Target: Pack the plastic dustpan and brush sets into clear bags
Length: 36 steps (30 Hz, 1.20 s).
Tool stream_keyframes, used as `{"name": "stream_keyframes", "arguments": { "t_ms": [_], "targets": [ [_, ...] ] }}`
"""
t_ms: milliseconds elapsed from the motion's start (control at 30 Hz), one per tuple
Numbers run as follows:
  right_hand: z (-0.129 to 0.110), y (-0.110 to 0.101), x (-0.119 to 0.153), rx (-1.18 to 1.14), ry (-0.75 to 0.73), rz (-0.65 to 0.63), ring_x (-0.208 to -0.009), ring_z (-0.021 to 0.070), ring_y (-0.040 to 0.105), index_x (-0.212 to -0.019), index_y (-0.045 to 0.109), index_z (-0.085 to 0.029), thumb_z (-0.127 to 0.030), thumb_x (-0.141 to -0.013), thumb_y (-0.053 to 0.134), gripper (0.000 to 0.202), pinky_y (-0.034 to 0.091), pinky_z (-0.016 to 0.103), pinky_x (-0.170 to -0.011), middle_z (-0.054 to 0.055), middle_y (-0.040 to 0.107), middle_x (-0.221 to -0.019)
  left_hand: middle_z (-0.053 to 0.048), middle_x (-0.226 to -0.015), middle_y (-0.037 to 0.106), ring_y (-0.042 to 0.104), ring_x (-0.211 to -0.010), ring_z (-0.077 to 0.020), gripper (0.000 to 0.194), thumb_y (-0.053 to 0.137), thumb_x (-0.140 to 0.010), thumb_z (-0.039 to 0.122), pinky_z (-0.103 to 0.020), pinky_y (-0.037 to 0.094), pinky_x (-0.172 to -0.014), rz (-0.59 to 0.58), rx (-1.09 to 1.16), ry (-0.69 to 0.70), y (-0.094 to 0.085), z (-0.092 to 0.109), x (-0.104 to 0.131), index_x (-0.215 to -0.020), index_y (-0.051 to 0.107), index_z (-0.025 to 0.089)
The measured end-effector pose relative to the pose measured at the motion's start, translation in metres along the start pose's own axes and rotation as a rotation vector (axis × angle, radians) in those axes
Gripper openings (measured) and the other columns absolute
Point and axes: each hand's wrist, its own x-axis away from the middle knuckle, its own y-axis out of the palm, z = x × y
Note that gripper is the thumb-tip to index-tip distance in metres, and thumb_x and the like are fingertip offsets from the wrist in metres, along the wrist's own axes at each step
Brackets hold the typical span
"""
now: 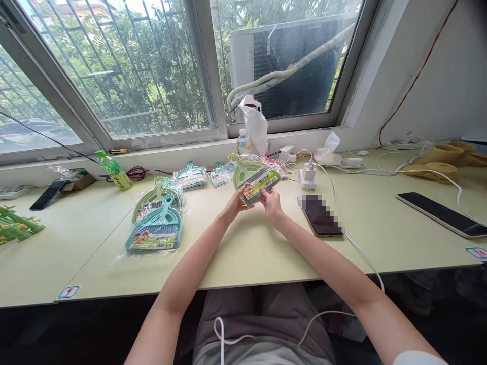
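Between my two hands is a green dustpan and brush set (243, 170) with a printed label, tilted above the table. My left hand (236, 203) grips its lower left edge, and my right hand (271, 200) grips the lower right edge. To the left, a blue dustpan and brush set (155, 230) in clear wrap lies in front of a green one (152, 195). Farther back are more wrapped sets, a blue one (190, 175) and another (222, 175). A pink one (277, 165) shows partly behind the held set.
A phone (321, 218) lies right of my hands, with a white charger (308, 175) and cable behind it. A tablet-like device (445, 213) and yellow tape rolls (437, 162) are farther right. A green bottle (114, 170) leans at the back left, near a dark phone (47, 195).
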Motion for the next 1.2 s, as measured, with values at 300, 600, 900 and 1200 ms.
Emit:
{"name": "stream_keyframes", "arguments": {
  "t_ms": [300,600,900,1200],
  "targets": [
    [0.003,0.0,0.0,-0.026,0.0,0.012,-0.082,0.0167,0.071,-0.087,0.06,-0.018,-0.016,-0.077,0.07,0.015,0.06,0.032,-0.082,0.001,0.072,-0.084,-0.009,-0.12,0.068,0.066,-0.104,-0.0232,0.045,0.074,-0.077,0.04,-0.035,0.055,-0.086,0.075,0.121,0.107,0.018,-0.013,0.002,-0.116,0.064,0.02],
    [-0.001,0.001,0.0,-0.012,0.023,-0.043,-0.088,0.0177,0.072,-0.09,0.059,-0.019,-0.015,-0.078,0.068,0.016,0.06,0.033,-0.085,0.002,0.073,-0.089,-0.008,-0.118,0.069,0.062,-0.115,-0.0255,0.041,0.073,-0.075,0.04,-0.036,0.051,-0.095,0.179,0.148,0.196,0.021,-0.011,-0.001,-0.11,0.065,0.02],
    [0.0,-0.002,0.002,-0.009,-0.018,-0.003,-0.091,0.0181,0.071,-0.091,0.058,-0.019,-0.015,-0.078,0.067,0.016,0.06,0.033,-0.084,0.004,0.072,-0.093,-0.009,-0.123,0.066,0.061,-0.114,-0.0251,0.034,0.069,-0.078,0.029,-0.041,0.057,-0.09,0.149,0.184,0.089,0.03,-0.02,0.002,-0.111,0.063,0.019],
    [0.008,0.002,0.006,0.029,-0.019,0.01,-0.086,0.0166,0.071,-0.092,0.058,-0.02,-0.017,-0.078,0.068,0.017,0.06,0.032,-0.083,0.002,0.072,-0.092,-0.009,-0.114,0.069,0.067,-0.104,-0.0249,0.036,0.074,-0.074,0.027,-0.046,0.057,-0.09,0.178,0.129,0.16,0.018,-0.02,0.0,-0.106,0.063,0.018]
  ]
}}
